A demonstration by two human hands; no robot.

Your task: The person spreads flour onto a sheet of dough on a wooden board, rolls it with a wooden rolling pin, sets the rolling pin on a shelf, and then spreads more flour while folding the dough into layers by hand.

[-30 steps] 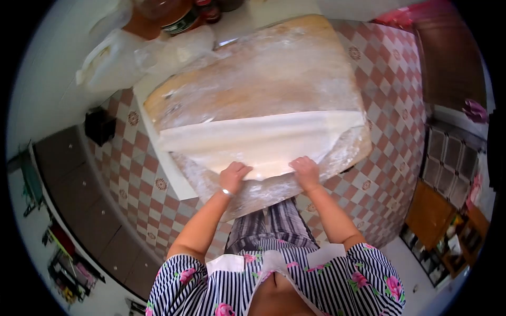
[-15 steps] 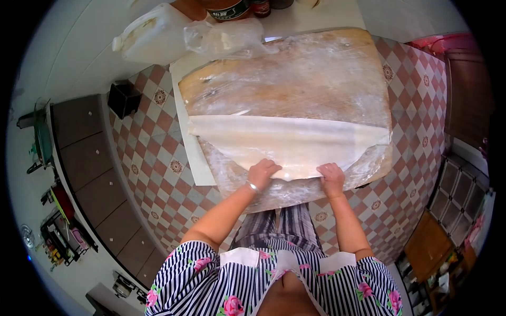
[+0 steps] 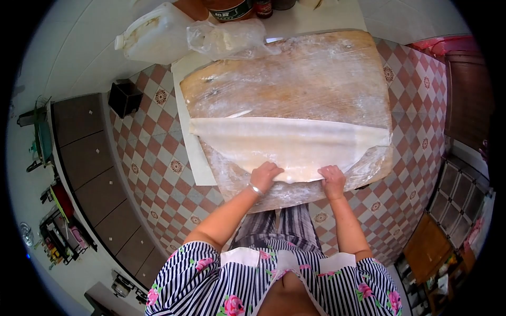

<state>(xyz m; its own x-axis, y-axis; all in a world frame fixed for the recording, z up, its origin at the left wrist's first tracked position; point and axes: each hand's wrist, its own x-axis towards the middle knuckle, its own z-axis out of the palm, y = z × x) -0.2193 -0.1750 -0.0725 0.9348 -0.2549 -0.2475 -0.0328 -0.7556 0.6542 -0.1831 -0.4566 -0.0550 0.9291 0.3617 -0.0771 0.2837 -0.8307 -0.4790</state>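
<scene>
A thin, pale dough sheet [image 3: 287, 142] lies on a large flour-dusted wooden board [image 3: 295, 79]. Its far edge runs nearly straight across the board, and its near edge curves toward me. At the near edge, my left hand [image 3: 264, 176] is closed on the dough, with a bracelet on the wrist. My right hand [image 3: 332, 180] pinches the same edge further to the right. Between the two hands the dough's edge looks slightly ruffled. A small pale sliver [image 3: 241, 114] lies just beyond the far edge.
The board rests on a white table [image 3: 192, 168]. Beyond it stand a white plastic jug [image 3: 158, 34], a clear plastic bag [image 3: 226, 41] and a labelled brown tub [image 3: 229, 10]. A black bin [image 3: 125, 99] stands on the tiled floor to the left, near drawers [image 3: 84, 142].
Both hands have come very slightly toward me and to the right, still on the dough's near edge. That edge sits a little lower between them.
</scene>
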